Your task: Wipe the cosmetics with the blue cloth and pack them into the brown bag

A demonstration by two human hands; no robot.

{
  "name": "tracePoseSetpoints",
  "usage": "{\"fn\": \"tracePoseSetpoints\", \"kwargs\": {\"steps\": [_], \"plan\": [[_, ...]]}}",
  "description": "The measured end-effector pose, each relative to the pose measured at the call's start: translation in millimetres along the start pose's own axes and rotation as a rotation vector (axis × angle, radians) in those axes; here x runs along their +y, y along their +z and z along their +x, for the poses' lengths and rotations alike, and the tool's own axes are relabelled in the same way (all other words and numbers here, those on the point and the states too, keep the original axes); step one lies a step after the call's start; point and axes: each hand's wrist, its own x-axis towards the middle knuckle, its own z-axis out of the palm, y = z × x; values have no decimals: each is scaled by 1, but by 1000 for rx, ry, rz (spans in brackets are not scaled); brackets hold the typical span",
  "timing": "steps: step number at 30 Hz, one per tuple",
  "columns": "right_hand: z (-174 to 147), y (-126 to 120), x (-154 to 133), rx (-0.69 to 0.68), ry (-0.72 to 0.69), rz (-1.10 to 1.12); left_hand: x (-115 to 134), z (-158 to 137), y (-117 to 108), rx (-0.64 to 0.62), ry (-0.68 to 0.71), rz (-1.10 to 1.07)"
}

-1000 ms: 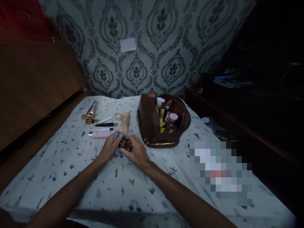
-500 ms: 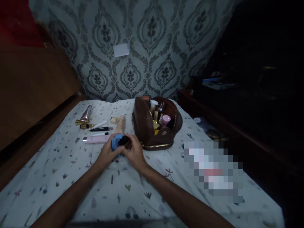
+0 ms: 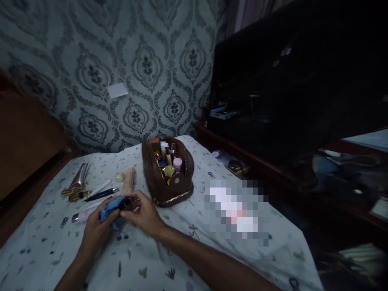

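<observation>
My left hand [image 3: 94,228] is closed around a crumpled blue cloth [image 3: 109,210]. Between the thumb and fingers of my right hand [image 3: 146,213] is a small dark item [image 3: 123,203], pressed against the cloth; its kind is not clear. Just beyond my hands lies a beige tube [image 3: 128,182], and a pale pink tube [image 3: 81,216] is partly covered by my left hand. To the right of them stands an unzipped brown cosmetic bag [image 3: 150,182], holding several small bottles and a pink-lidded jar [image 3: 177,163].
Left on the patterned sheet [image 3: 145,258] lie a shiny pink tube [image 3: 79,176], a black-and-gold tube [image 3: 79,196], a white pen [image 3: 101,186], a black pen [image 3: 103,194] and a small cream-coloured round thing [image 3: 119,176]. A blurred-out object [image 3: 233,210] lies right; dark furniture [image 3: 257,149] borders the bed.
The view has swung to the right, so everything sits further left. My hands still hold the cloth and dark item; my right fingers now pinch the item's right side.
</observation>
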Motion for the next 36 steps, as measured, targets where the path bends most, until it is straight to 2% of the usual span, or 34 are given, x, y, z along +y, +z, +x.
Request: {"fn": "tracePoseSetpoints", "kwargs": {"steps": [4,9,12,17,23,26,30,32,36], "plan": [[4,-4,-2,4,-30,-13,8,-3,7,115,30,66],[6,-7,-12,66,-87,-7,31,-8,13,287,83,204],[4,-7,-24,103,-121,-14,47,-9,14,311,131,216],[0,-14,-52,101,-256,-301,68,-3,21,169,266,207],[-4,-39,-76,-7,-314,-556,86,5,31,-15,293,239],[-4,-56,-87,37,-391,-594,98,9,41,-3,297,203],[6,-85,-104,218,-412,-561,115,21,60,55,339,153],[16,-102,-109,323,-399,-496,121,31,70,16,471,216],[42,-132,-113,410,-337,-310,123,47,80,-201,879,519]]}}
